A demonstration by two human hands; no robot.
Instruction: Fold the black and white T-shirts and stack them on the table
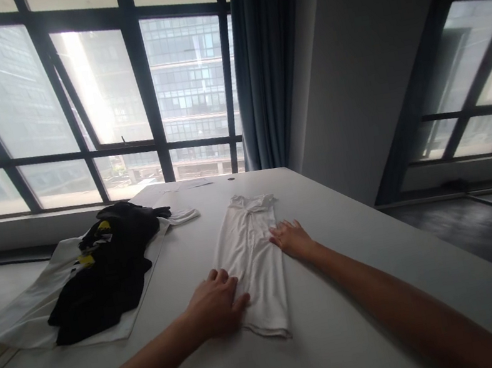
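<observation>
A white garment, apparently a folded shirt (261, 270), lies lengthwise on the white table in front of me. Its far end is bunched up, while the near hem lies fairly flat, with soft creases along its length. My left hand (217, 303) rests on its left edge near the hem, thumb apart from the bent fingers; the fingertips are partly hidden. On the right edge, farther up, my right hand (291, 239) touches the cloth with its fingers spread. Neither hand lifts the fabric.
Black clothing (105, 278) with yellow patches lies heaped on white cloth (13, 320) to the left. The white table (348, 331) narrows toward the windows, and its right edge runs diagonally. A blue curtain (270, 65) hangs beyond, beside a grey pillar (351, 76).
</observation>
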